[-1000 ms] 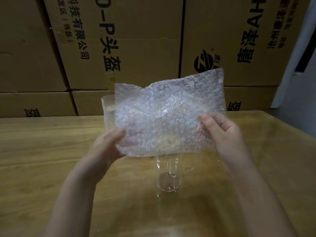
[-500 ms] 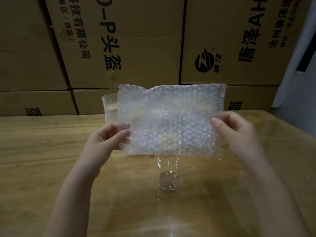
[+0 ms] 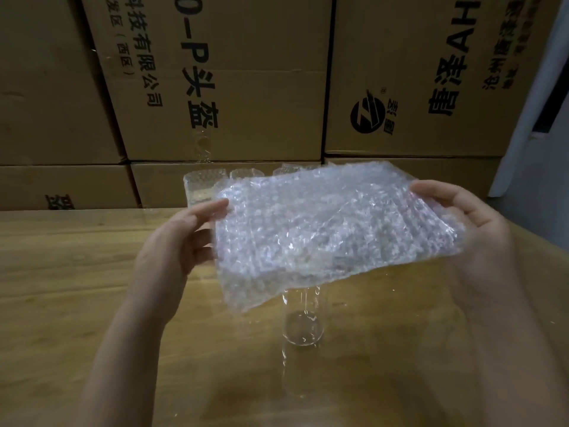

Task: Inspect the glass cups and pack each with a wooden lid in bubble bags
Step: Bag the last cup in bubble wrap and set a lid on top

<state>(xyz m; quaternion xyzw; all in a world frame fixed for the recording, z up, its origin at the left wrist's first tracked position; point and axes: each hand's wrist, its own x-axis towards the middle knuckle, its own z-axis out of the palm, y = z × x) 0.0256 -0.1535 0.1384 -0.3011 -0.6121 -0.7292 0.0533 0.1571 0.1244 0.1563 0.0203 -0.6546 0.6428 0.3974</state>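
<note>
Left hand (image 3: 180, 241): pinches the left edge of the bubble bag (image 3: 335, 229), thumb on top, fingers curled beneath. Right hand (image 3: 474, 220): grips the right edge the same way, thumb over, fingers hidden under the film. Both forearms reach forward from the bottom of the view with wrists roughly level. The bag hangs nearly flat in the air, its near corner drooping toward us.

Handling, our judgement: the bag is light and limp and sags wherever unsupported, so the edges are the right hold. We cannot tell which side is the mouth, or whether this is a single bag.

The glass cup (image 3: 303, 325) stands upright on the table (image 3: 67, 288), directly under the drooping corner. Its rim is hidden behind the film, so we cannot tell contact. We expect it to be rigid, smooth, likely slippery and breakable; take it round the wall, not the rim.

No wooden lid in view. Bubble-wrapped shapes (image 3: 200, 186) stand at the far table edge, contents unclear. Cardboard boxes (image 3: 246, 103) are stacked behind.
</note>
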